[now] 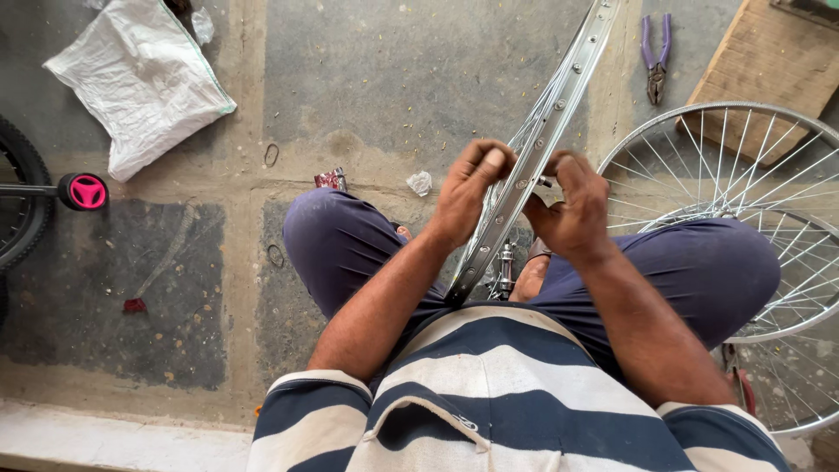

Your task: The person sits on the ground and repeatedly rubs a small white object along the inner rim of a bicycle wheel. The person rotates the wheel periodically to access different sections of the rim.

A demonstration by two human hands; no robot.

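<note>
We sit on the concrete floor [393,79] with knees spread. The biggest thing beside us is a finished spoked wheel [743,218] lying flat at our right, partly under the right thigh, with another rim edge showing below it. Up left lies a white sack [140,79], and at the left edge a tyre [17,201] with a pink pedal [87,191]. A wooden board [769,61] sits at the top right, purple-handled pliers [655,57] just beside it.

The rim [542,131] stands on edge between our legs, running from the lap up and away, its hub [505,262] low between the knees with thin spokes fanning to the rim.

Our left hand [468,197] is curled against the rim's left side, fingers bent and thumb up, steadying it. Our right hand [572,205] is closed on the rim's right side, its fingers [559,170] pinching something small at a spoke hole (probably a nipple, though it is too small to tell).

We judge this to be lacing or tightening one spoke. The next move calls for a firm hold with the left hand while the right turns its small piece, then a shift of the rim to bring up the neighbouring hole.

Small litter lies beyond the knees: a crumpled wrapper [330,179] and a paper wad [420,182].
</note>
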